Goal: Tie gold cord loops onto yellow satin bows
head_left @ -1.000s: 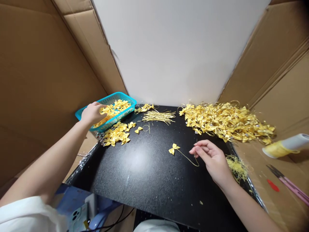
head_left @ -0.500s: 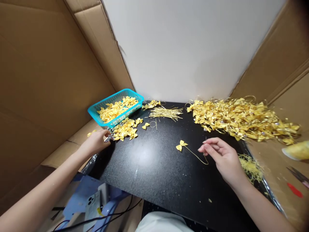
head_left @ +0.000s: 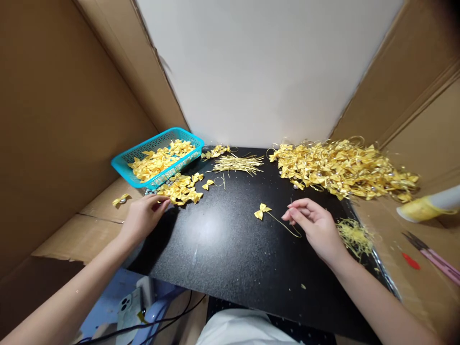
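Observation:
My left hand (head_left: 145,214) is at the left edge of the black table (head_left: 223,254), its fingers bent together beside a loose pile of yellow bows (head_left: 181,189); what it holds, if anything, is hidden. My right hand (head_left: 312,225) hovers over the right part of the table, thumb and forefinger pinched on a thin dark needle (head_left: 291,203). A gold cord (head_left: 283,226) runs from beside those fingers to a yellow bow (head_left: 262,211) lying on the table.
A teal basket (head_left: 134,182) of bows stands at the back left. Cut gold cords (head_left: 237,164) lie at the back middle, a large heap of corded bows (head_left: 341,167) at the back right. Scissors (head_left: 431,254), a red piece (head_left: 410,261) and a roll (head_left: 427,206) rest on cardboard at right.
The whole view has shifted, with things sitting further left. My left hand has moved a little to the right against the bow pile, and silvery beads beside it no longer show at its fingertips.

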`<state>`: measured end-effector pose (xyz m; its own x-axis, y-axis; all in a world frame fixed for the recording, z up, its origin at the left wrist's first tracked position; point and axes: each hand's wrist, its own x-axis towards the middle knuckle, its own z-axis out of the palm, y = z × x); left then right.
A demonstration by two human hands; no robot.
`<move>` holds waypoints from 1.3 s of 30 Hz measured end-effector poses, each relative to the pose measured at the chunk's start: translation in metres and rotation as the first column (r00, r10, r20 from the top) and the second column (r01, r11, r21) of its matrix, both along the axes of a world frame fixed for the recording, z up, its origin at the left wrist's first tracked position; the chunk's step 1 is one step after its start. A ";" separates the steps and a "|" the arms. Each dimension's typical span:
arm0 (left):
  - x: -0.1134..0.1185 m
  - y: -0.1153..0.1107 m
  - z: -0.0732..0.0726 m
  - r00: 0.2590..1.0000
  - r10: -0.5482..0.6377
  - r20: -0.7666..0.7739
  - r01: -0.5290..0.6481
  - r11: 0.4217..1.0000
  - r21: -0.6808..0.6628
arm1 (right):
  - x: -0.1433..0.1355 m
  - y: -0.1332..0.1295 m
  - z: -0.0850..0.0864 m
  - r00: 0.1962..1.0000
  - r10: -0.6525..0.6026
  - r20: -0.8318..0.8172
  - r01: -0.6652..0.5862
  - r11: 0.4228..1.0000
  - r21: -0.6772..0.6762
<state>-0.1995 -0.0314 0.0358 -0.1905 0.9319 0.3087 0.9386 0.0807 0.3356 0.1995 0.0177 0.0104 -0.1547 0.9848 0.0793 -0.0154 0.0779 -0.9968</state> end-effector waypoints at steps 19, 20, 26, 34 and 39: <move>0.226 0.036 -0.027 -0.315 0.196 0.929 0.410 0.911 -0.053 | -0.012 -0.015 0.003 0.981 0.029 0.192 -0.068 0.978 0.199; 0.225 0.036 -0.027 -0.306 0.194 0.932 0.405 0.913 -0.057 | -0.013 -0.016 0.003 0.979 0.034 0.202 -0.075 0.978 0.197; 0.223 0.034 -0.029 -0.240 0.131 0.962 0.379 0.925 -0.031 | -0.015 -0.016 0.006 0.977 0.033 0.208 -0.076 0.977 0.200; 0.213 0.035 -0.033 0.064 -0.199 0.978 0.481 0.865 0.145 | -0.016 -0.016 0.003 0.975 0.079 0.210 -0.111 0.983 0.148; 0.212 0.039 -0.030 0.141 -0.233 0.962 0.513 0.849 0.130 | -0.019 -0.014 -0.007 0.978 0.163 0.126 -0.166 0.986 0.007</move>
<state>0.0123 0.0074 0.0055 0.1894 0.9818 0.0121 -0.1105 0.0090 0.9938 0.1805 0.0041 0.0032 -0.3243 0.9437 0.0659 0.0950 0.1018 -0.9903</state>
